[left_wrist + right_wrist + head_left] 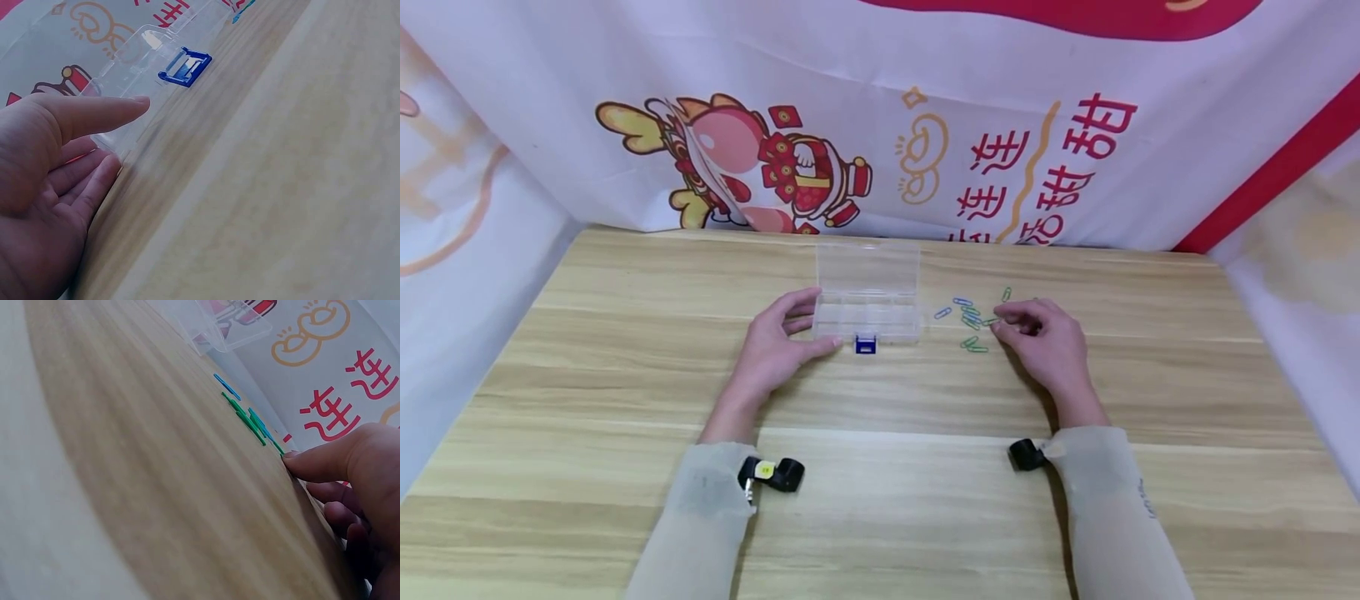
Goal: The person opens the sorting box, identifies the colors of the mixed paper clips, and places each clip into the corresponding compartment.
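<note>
A clear plastic box [867, 317] lies on the table with its lid [868, 268] raised at the back and a blue latch [866, 344] on its front. My left hand [778, 337] holds its left end, thumb along the front edge and fingers at the side. In the left wrist view the thumb [103, 115] overlaps the clear wall. To the right of the box, my right hand [1041, 337] pinches a green paper clip [988, 322] between thumb and fingertips. Beside it lie several green paper clips [974, 347] and blue paper clips [942, 313].
One more green paper clip [1007, 293] lies behind the right fingertips. The wooden table [880, 517] ends at a white printed cloth [850, 67] hanging behind the box. Black wrist cameras [789, 474] sit on both sleeves.
</note>
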Demonstrator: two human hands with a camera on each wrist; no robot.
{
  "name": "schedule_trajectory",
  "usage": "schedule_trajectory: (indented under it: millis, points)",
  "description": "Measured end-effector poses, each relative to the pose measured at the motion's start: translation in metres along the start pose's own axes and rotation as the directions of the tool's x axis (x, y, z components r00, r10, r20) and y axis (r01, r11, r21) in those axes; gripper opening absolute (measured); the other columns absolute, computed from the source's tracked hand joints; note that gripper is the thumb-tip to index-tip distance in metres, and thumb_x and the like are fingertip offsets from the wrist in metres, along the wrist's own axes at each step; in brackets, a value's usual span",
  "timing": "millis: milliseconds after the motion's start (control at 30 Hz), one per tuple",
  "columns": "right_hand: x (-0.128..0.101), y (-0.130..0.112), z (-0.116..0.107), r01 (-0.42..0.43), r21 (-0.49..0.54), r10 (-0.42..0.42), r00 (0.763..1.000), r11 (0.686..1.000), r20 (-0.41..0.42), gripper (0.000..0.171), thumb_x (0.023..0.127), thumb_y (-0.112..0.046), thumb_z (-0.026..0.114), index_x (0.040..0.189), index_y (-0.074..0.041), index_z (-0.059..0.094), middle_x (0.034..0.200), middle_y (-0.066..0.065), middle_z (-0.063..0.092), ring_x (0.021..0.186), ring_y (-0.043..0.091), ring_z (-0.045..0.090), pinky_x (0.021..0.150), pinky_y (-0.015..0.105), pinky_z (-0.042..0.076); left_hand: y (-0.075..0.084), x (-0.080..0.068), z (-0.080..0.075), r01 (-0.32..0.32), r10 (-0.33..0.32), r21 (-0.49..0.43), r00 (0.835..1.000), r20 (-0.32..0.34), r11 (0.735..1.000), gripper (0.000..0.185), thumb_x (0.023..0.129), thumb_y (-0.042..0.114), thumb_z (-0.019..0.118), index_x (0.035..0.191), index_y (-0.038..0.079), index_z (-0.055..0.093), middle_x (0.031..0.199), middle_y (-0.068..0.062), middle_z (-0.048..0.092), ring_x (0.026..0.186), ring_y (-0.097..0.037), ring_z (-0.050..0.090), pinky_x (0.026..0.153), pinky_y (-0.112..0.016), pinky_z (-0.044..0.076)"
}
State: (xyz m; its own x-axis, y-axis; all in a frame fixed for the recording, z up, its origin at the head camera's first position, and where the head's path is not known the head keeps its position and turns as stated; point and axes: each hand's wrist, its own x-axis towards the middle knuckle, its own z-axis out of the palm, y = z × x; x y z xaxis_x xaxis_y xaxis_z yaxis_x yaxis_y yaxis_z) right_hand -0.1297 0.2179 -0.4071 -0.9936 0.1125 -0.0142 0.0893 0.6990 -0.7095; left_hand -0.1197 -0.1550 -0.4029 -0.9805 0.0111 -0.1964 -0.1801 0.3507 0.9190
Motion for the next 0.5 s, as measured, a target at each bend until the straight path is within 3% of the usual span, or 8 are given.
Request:
schedule_trajectory:
  millis: [500]
  points:
    - [0.0016,-0.0007,0.0022,0.006,-0.049,-0.006,1.000,0.999,0.007,0.018,0.102,-0.028,0.073,0.112,-0.014,0.078,0.103,0.008,0.067,0.090,0.026,0.057,0.080,0.033,0.043,-0.0002,-0.0004,0.0000,-0.011,0.011,-0.007,1.000,0.000,1.000,0.084,0.087,0.015,0.091,0.159,0.022,0.051,0.155,-0.009,0.058,0.143,-0.031,0.059,0.122,-0.045,0.052]
